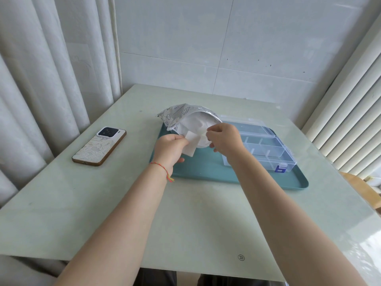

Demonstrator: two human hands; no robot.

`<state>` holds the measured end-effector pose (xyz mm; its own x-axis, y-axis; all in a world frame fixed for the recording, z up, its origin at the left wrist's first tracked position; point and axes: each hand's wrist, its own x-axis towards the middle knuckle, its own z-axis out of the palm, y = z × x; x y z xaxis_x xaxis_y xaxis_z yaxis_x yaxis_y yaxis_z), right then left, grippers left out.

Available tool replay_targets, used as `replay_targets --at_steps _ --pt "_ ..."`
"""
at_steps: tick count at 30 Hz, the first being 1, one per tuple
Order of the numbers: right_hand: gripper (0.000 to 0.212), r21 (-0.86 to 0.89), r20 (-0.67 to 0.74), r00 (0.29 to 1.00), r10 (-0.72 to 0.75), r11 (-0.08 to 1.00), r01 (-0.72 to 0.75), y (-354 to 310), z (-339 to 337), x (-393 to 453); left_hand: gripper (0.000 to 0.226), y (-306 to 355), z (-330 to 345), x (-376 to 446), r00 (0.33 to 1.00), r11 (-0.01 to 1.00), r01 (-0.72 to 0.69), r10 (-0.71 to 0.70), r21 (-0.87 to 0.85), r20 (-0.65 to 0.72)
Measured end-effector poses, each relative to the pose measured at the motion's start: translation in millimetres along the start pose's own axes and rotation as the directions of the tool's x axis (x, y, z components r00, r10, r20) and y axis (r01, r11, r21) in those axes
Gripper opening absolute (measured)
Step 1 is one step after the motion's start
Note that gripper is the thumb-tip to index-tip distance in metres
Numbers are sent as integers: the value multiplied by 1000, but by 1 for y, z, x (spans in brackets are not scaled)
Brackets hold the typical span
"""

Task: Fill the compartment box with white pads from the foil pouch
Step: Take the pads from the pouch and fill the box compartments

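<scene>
Left hand point(171, 148) pinching a white pad point(190, 146) at the mouth of the foil pouch point(177, 116). Right hand point(225, 139) pinching another pad's edge, just at 3 o'clock of the left. Pouch at 11 o'clock on the teal tray point(206, 172). Compartment box point(266, 145) open, at 3 o'clock on the tray. Phone point(100, 146) at 9 o'clock on the table point(103, 203).

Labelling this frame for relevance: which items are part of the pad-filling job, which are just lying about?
In the job:
foil pouch, held open
white pads, pinched by left hand and right hand
clear compartment box, lid open
teal tray under them

Lying about:
phone, face down on the table
</scene>
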<state>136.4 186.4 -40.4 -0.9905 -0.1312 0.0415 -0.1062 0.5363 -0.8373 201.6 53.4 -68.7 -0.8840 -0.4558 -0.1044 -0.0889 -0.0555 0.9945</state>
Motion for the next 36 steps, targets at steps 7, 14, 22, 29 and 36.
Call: replay_targets --at_steps 7,14,22,29,36 --pt "6 -8 -118 991 61 998 -62 -5 14 10 11 -4 -4 7 996 995 45 -51 -93 -68" --pt "23 -30 -129 992 17 999 -21 -9 22 15 6 -5 -4 11 993 985 86 -97 -148 -70" --pt "12 6 -191 981 -26 1000 28 -8 25 14 9 -6 -3 11 992 961 94 -113 -261 -57" --pt "4 295 -43 996 75 954 -59 -4 -14 -7 14 -3 2 5 996 946 84 -88 -314 3" --pt "11 488 143 976 164 846 -214 6 -42 -22 22 0 8 -4 976 901 171 -99 -400 194"
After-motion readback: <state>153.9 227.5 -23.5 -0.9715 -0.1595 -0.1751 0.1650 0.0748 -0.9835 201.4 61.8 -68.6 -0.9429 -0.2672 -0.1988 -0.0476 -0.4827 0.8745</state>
